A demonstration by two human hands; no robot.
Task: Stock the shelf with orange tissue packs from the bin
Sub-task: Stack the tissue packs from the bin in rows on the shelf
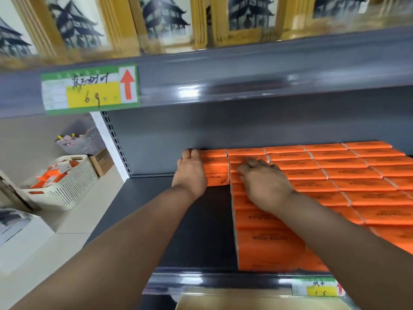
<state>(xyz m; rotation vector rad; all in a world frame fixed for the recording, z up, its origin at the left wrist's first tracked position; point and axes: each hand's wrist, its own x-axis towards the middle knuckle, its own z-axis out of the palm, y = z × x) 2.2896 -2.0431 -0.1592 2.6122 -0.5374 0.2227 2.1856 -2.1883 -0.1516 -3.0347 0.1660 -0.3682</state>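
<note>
Rows of orange tissue packs [339, 182] cover the right part of the grey shelf [201, 224]. At the back left stands a short stack of orange packs [215, 167]. My left hand [191, 173] presses flat against the left side of that stack, fingers curled over its top back corner. Palm down, my right hand [263, 180] lies on the packs of the neighbouring column, fingers spread. A white slatted bin [67, 189] on the floor to the left holds more orange packs [51, 175].
The upper shelf edge carries a green and yellow price tag [90, 89], with framed pictures [73, 25] above. A second white basket [85, 142] and a cardboard box [101, 161] stand behind the bin. A white box [20, 233] sits lower left.
</note>
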